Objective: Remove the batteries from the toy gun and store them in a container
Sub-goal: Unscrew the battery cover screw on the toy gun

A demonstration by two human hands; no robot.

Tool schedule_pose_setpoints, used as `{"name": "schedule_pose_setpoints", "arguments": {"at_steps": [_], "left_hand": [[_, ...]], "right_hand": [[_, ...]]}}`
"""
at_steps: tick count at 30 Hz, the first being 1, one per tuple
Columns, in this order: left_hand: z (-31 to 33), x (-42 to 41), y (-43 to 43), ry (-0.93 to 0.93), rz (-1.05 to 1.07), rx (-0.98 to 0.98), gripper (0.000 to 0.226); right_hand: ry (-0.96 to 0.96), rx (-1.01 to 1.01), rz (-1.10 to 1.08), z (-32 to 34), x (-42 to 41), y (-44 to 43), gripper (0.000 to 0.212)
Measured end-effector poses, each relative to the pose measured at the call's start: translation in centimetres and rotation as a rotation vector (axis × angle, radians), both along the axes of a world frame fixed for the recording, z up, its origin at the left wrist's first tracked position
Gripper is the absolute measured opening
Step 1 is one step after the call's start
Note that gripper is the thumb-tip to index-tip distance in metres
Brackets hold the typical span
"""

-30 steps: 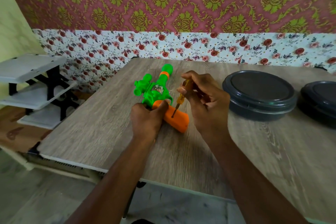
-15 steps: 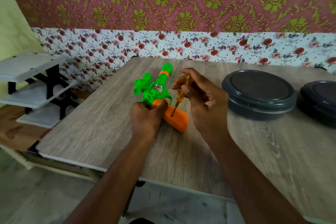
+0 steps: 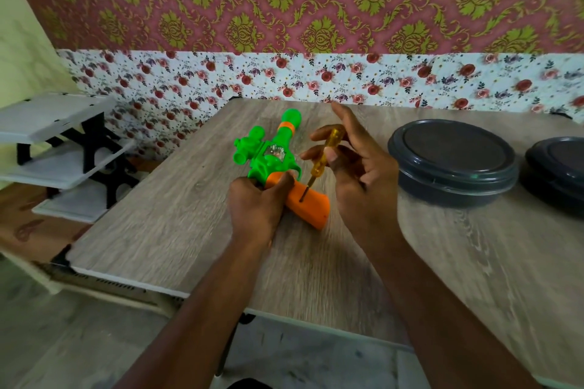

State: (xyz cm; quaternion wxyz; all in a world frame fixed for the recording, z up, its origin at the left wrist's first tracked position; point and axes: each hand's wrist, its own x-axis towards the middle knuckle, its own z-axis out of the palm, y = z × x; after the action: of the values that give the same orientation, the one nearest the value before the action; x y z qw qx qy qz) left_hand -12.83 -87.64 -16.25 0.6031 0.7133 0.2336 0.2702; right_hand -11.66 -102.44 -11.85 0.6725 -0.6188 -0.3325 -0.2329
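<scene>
The toy gun (image 3: pixel 271 155) lies on its side on the wood-grain surface (image 3: pixel 177 230) in front of me, its green barrel pointing away toward the wall (image 3: pixel 316 79) and its orange grip (image 3: pixel 313 208) angled back toward my right. My left hand (image 3: pixel 256 208) is closed around the toy where the green body meets the orange grip, with my thumb laid across the top of the orange part, pinning it against the surface. My right hand (image 3: pixel 357 167) pinches a small screwdriver (image 3: pixel 322 151) by its amber see-through handle, thumb on the near side and curled fingers on the far side, while my forefinger sticks out straight above it and touches nothing. The screwdriver stands tilted, its handle leaning away and to the right, and its thin metal tip meets the upper face of the orange grip just beside my left thumb. To the right of my right hand, apart from it, sits a round dark grey container (image 3: pixel 452 161) with its lid on. A second container (image 3: pixel 559 167) of the same kind stands just beyond it at the picture's right edge. Off the surface to my left is a white and black shelf rack (image 3: pixel 57 142).
</scene>
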Motion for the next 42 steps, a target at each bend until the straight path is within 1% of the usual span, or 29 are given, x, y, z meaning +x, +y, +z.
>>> {"name": "schedule_pose_setpoints", "arguments": {"at_steps": [1, 3, 5, 6, 8, 10, 12, 15, 17, 21, 24, 25, 27, 29, 32, 35, 39, 42], "left_hand": [[0.00, 0.01, 0.00, 0.001, 0.000, -0.001, 0.070], [-0.02, 0.05, 0.03, 0.006, -0.003, 0.003, 0.068], [-0.08, 0.04, 0.03, -0.001, -0.007, 0.012, 0.065], [-0.04, 0.01, 0.00, -0.003, -0.005, 0.018, 0.064], [-0.01, 0.01, -0.03, -0.003, 0.007, 0.019, 0.064], [-0.03, 0.06, -0.02, 0.007, 0.021, 0.032, 0.068], [-0.13, 0.15, 0.05, 0.018, 0.020, 0.035, 0.070], [-0.45, 0.32, 0.28, 0.018, 0.022, 0.037, 0.071], [-0.58, 0.38, 0.35, 0.015, 0.017, 0.031, 0.072], [-0.59, 0.40, 0.32, -0.008, 0.012, 0.008, 0.072], [-0.61, 0.37, 0.24, -0.014, 0.009, -0.002, 0.072], [-0.63, 0.38, 0.25, -0.015, 0.009, 0.001, 0.072], [-0.70, 0.45, 0.29, -0.008, 0.010, 0.009, 0.072], [-0.57, 0.41, 0.27, 0.000, 0.012, 0.011, 0.072], [-0.12, 0.06, 0.09, -0.002, 0.005, 0.020, 0.073], [0.15, -0.19, -0.07, -0.013, -0.008, -0.001, 0.076], [-0.04, -0.05, 0.10, -0.009, -0.006, -0.018, 0.075], [-0.10, 0.03, 0.05, -0.012, -0.007, -0.016, 0.070]], "right_hand": [[0.009, -0.002, 0.012, 0.01, -0.01, -0.07, 0.048], [-0.007, -0.028, 0.007, 0.24, -0.10, -0.17, 0.040], [-0.064, -0.077, -0.058, 0.47, -0.13, -0.10, 0.029], [-0.099, -0.098, -0.113, 0.54, -0.07, -0.05, 0.028], [-0.148, -0.101, -0.181, 0.40, 0.19, 0.06, 0.033], [-0.128, -0.065, -0.132, 0.08, 0.34, 0.10, 0.039], [-0.048, -0.026, -0.048, -0.10, 0.31, 0.14, 0.043], [0.014, -0.030, -0.017, -0.03, 0.21, 0.06, 0.039], [-0.015, -0.046, -0.051, 0.09, 0.24, 0.07, 0.037], [-0.055, -0.053, -0.075, -0.02, 0.43, 0.18, 0.044], [-0.094, -0.057, -0.107, 0.00, 0.58, 0.13, 0.043], [-0.090, -0.044, -0.098, 0.06, 0.51, 0.16, 0.043], [-0.023, 0.013, -0.031, 0.14, 0.26, 0.12, 0.045], [0.023, 0.024, -0.002, 0.24, 0.06, 0.01, 0.041], [-0.010, -0.021, -0.050, 0.46, 0.15, -0.12, 0.033], [-0.076, -0.045, -0.131, 0.36, 0.54, -0.15, 0.036], [-0.038, -0.012, -0.052, -0.01, 0.47, -0.28, 0.044], [-0.009, -0.006, -0.061, 0.30, 0.25, -0.36, 0.035]]}}
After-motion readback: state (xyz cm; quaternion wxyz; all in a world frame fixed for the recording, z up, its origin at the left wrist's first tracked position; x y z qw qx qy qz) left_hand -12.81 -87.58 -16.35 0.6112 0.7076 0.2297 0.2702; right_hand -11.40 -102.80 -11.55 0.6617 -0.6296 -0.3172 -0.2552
